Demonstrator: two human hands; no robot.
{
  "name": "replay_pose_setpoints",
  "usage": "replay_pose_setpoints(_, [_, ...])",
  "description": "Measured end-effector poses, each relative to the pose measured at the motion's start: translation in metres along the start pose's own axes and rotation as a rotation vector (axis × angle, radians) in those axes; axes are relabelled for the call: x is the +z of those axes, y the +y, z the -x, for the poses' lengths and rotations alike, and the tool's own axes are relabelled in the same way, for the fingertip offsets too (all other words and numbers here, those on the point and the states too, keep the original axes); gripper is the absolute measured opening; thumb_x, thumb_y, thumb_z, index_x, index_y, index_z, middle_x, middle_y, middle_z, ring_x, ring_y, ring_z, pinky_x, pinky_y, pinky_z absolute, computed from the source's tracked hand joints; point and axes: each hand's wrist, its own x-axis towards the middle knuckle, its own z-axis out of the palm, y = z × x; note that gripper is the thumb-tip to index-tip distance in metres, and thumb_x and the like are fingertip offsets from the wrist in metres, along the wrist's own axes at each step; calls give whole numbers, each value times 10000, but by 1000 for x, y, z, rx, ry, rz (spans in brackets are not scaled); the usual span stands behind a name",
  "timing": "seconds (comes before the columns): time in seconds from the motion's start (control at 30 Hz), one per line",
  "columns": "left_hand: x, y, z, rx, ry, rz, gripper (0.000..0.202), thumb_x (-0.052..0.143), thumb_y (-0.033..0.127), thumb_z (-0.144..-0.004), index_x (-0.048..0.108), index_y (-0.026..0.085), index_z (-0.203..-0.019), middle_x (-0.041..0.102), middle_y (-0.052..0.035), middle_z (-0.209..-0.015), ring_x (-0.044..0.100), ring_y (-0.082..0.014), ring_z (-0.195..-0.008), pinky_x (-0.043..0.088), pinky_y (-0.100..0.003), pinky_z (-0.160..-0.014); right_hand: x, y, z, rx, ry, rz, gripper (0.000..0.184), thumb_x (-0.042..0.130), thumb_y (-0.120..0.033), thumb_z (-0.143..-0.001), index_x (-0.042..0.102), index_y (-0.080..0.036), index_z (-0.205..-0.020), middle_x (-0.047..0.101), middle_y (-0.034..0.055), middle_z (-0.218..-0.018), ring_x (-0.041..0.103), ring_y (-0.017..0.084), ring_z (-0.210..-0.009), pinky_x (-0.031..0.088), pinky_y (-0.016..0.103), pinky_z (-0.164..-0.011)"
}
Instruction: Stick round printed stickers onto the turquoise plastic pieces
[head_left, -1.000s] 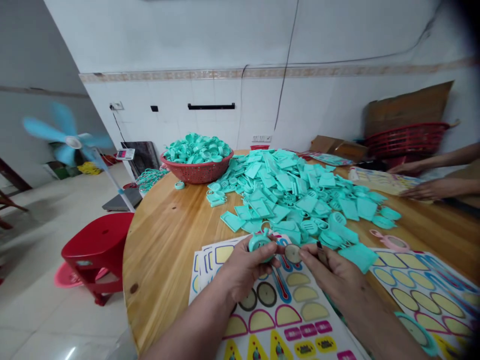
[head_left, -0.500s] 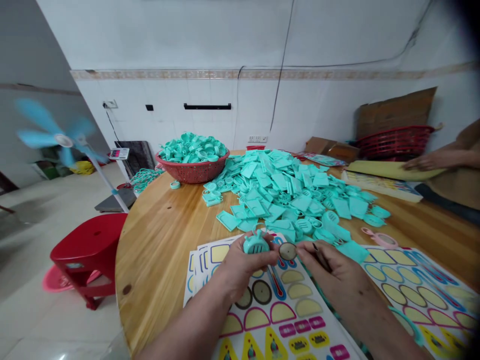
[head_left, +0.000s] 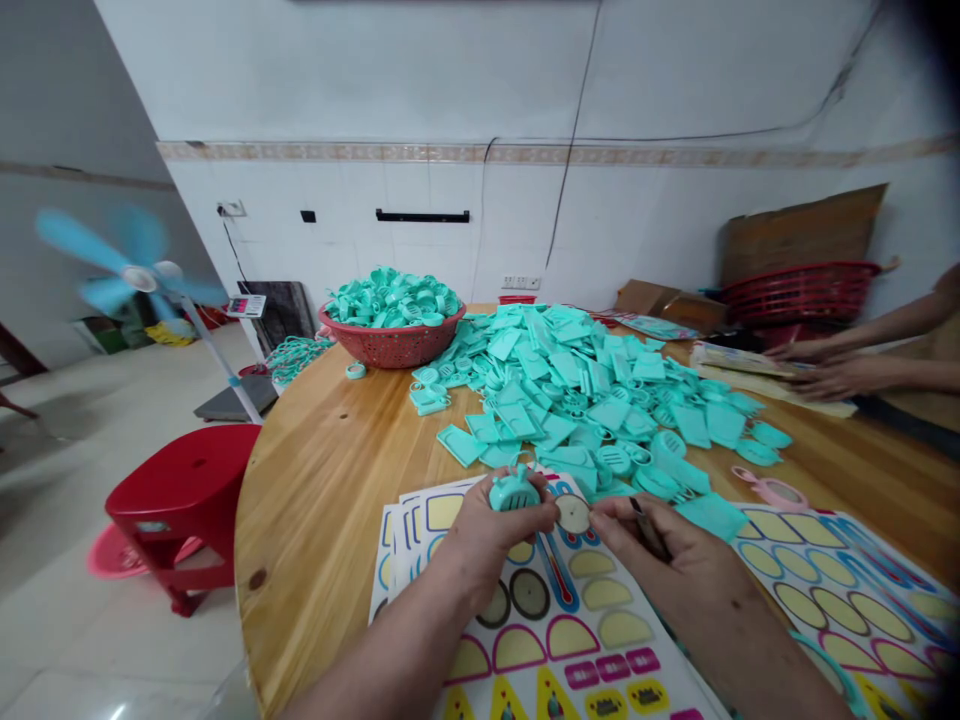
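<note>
While my left hand (head_left: pixel 499 535) grips a teal plastic case (head_left: pixel 514 492), my right hand (head_left: pixel 667 560) pinches a round sticker (head_left: pixel 573 514) at twelve o'clock.

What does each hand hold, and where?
The left hand grips a teal plastic piece by its lower side; the right hand pinches a round sticker by its edge and also holds a slim tool.

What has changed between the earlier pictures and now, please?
The left hand has turned the teal plastic piece so its slotted side faces up, while the right hand keeps the round sticker beside it. A co-worker's hands have lowered a yellow-backed sheet onto the stack. The teal heap and red basket stayed put.
</note>
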Motion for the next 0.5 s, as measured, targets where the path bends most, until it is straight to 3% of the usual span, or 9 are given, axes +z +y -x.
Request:
replay_pose_setpoints(0.17, [1,0,1,-24,-24,1,272,768,188,-591,595,157,-798,577,32,-682,479,-64,-567,329,-198,-543,5,9,-1,29,-32,-52,271,586,-482,-767,644,-218,-754,643,12,-721,587,172,-666,464,236,-595])
replay_pose_setpoints(0.3, [0,-1,1,-71,-57,36,323,791,214,-589,610,156,-849,602,18,-690,514,-68,-566,317,-186,-524,4,23,-6,-45,-62,-33,260,567,-481,-789,607,-232,-726,577,0,-697,538,163,-647,438,240,-587])
replay_pose_setpoints(0.5, [-6,3,3,-109,-200,171,320,622,365,-781,609,127,-995,689,-104,-872,624,-120,-685,380,-177,-562,-6,32,-10,-117,-52,49,247,555,-441,-799,594,-231,-676,529,-22,-626,480,145,-587,392,227,-533])
